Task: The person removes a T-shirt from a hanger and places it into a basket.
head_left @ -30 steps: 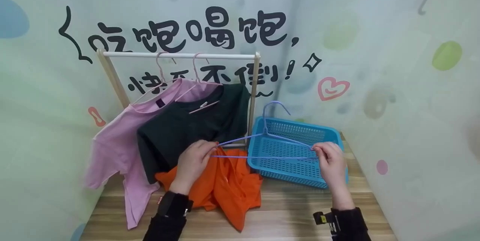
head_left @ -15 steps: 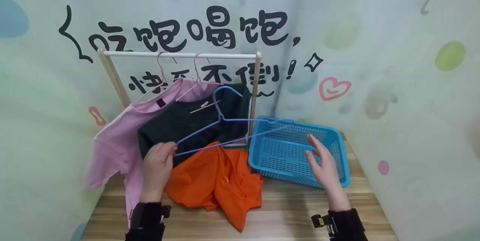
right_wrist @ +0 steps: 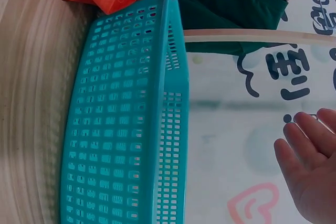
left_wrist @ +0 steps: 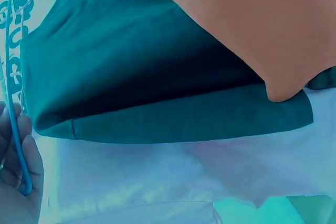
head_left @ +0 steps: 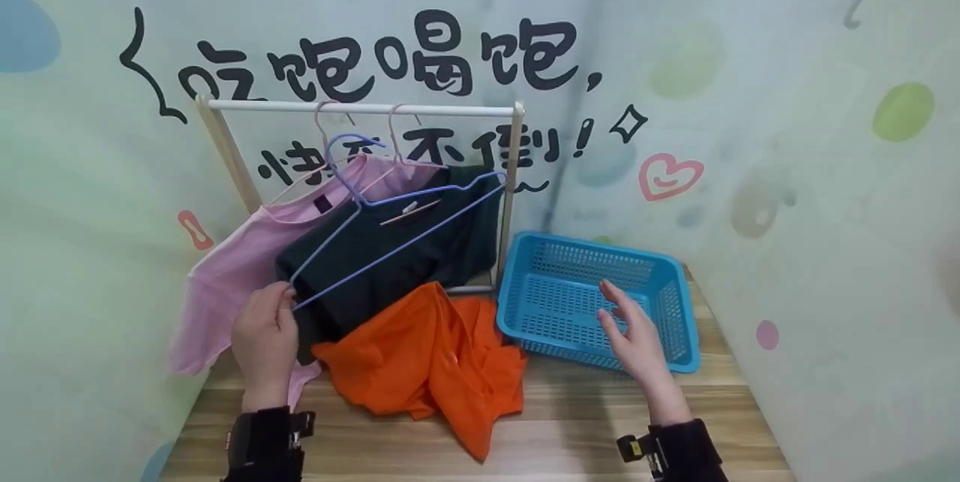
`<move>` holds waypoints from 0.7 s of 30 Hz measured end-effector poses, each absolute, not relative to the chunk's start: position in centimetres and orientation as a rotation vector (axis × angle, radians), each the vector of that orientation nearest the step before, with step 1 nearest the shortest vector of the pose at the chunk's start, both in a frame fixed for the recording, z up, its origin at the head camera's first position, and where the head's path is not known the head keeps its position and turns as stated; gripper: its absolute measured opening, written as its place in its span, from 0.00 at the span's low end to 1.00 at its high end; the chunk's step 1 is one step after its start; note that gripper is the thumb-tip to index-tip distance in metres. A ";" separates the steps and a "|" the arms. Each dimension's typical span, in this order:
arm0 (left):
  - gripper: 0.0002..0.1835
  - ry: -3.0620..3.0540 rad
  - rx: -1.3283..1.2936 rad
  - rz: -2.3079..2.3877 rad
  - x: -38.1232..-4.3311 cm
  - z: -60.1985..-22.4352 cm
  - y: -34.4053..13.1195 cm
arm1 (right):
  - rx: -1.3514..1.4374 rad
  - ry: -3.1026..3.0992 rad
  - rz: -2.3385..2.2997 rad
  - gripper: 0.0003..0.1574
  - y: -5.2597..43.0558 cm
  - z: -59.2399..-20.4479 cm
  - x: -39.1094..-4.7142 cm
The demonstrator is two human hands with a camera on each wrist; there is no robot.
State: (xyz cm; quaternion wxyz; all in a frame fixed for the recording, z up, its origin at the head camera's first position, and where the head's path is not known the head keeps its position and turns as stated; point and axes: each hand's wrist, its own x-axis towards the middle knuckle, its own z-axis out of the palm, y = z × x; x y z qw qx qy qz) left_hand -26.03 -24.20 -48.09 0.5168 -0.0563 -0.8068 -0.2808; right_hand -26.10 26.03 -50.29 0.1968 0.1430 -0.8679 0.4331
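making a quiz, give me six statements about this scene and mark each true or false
1. The left hand holds the purple hanger. True.
2. The orange cloth lies on the table. True.
3. The purple hanger carries a shirt. False: it is bare.
4. The dark green shirt hangs on the rack. True.
5. The right hand grips the basket. False: the right hand holds nothing.
6. The pink shirt lies in the basket. False: the pink shirt hangs on the rack.
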 end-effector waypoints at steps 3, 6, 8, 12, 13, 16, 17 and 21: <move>0.03 -1.949 -0.092 -0.670 -26.2 -47.8 -23.8 | 0.424 -2.441 1.211 0.31 25.6 -50.8 -26.0; 0.04 -1.976 -0.086 -0.694 -26.4 -47.1 -22.9 | 0.455 -2.451 1.201 0.31 24.9 -51.3 -25.9; 0.05 -2.011 -0.097 -0.708 -26.7 -46.7 -22.3 | 0.484 -2.460 1.183 0.31 24.4 -51.5 -25.8; 0.06 -2.088 -0.128 -0.707 -27.6 -45.6 -20.8 | 0.561 -2.484 1.141 0.29 23.2 -52.2 -25.8; 0.06 -2.103 -0.135 -0.699 -27.9 -45.4 -20.4 | 0.579 -2.490 1.141 0.29 22.9 -52.3 -25.7; 0.06 -2.124 -0.146 -0.675 -28.9 -44.7 -19.2 | 0.636 -2.507 1.136 0.29 22.1 -52.8 -25.6; 0.06 -2.122 -0.149 -0.665 -29.2 -44.5 -18.8 | 0.651 -2.514 1.134 0.29 21.8 -53.0 -25.5; 0.06 -2.096 -0.158 -0.655 -30.5 -43.9 -17.5 | 0.702 -2.531 1.142 0.28 20.9 -53.8 -25.4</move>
